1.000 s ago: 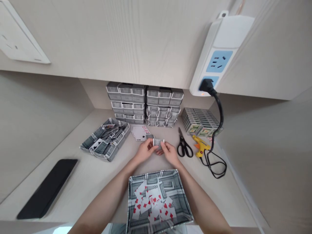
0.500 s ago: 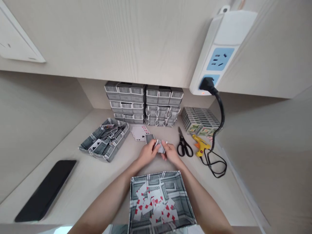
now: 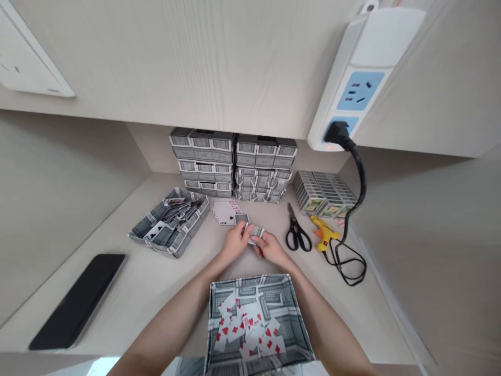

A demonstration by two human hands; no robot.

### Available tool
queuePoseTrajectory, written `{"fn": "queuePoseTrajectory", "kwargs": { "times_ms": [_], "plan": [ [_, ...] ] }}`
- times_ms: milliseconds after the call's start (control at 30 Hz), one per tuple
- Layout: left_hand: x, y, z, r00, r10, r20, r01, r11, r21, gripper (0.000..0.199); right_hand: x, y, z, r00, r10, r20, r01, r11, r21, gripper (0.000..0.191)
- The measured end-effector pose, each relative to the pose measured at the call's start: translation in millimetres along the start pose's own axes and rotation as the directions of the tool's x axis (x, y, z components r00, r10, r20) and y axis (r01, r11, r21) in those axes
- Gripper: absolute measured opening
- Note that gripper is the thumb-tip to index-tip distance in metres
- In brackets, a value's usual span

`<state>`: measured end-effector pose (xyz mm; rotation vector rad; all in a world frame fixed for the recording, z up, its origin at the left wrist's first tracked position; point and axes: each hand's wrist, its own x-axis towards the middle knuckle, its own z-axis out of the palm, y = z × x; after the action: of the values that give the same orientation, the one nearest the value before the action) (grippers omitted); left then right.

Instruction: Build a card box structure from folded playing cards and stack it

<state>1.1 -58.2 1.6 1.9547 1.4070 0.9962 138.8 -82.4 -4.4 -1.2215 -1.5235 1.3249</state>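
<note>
Between my two hands is a playing card point(image 3: 256, 231), its grey patterned back showing. My left hand point(image 3: 235, 240) pinches its left side with the thumb on top. On its right edge, the fingers of my right hand point(image 3: 271, 247) are closed. Whether the card is folded is hard to make out. Just beyond lies another grey-backed card or small pile point(image 3: 242, 218), beside a fanned spread of face-up cards point(image 3: 226, 213). Nearer to me, between my forearms, a box made of cards point(image 3: 250, 279) holds several cut card pieces with red hearts and diamonds.
Left stands a card-built tray point(image 3: 182, 244) full of cards, with a black phone-like slab point(image 3: 78, 302) in front. Stacked card boxes point(image 3: 205, 155) line the back. Right are scissors point(image 3: 297, 235), a yellow glue gun point(image 3: 324, 233), packed card decks point(image 3: 323, 192) and a power strip point(image 3: 360, 89) with a hanging cord.
The card between my hands has turned slightly, and my fingers have shifted on it, the right hand moving to its lower right edge. The view has shifted a little.
</note>
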Motion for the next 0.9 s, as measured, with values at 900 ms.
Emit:
{"fn": "queuePoseTrajectory", "kwargs": {
  "times_ms": [900],
  "plan": [
    [-2.9, -0.8, -8.6, 0.994, 0.112, 0.001, -0.109, 0.966, 0.234, 0.043, -1.6, -11.1, 1.1, 0.958, -0.021, -0.285, 0.011, 0.999, -0.038, 0.054]
  ]
}}
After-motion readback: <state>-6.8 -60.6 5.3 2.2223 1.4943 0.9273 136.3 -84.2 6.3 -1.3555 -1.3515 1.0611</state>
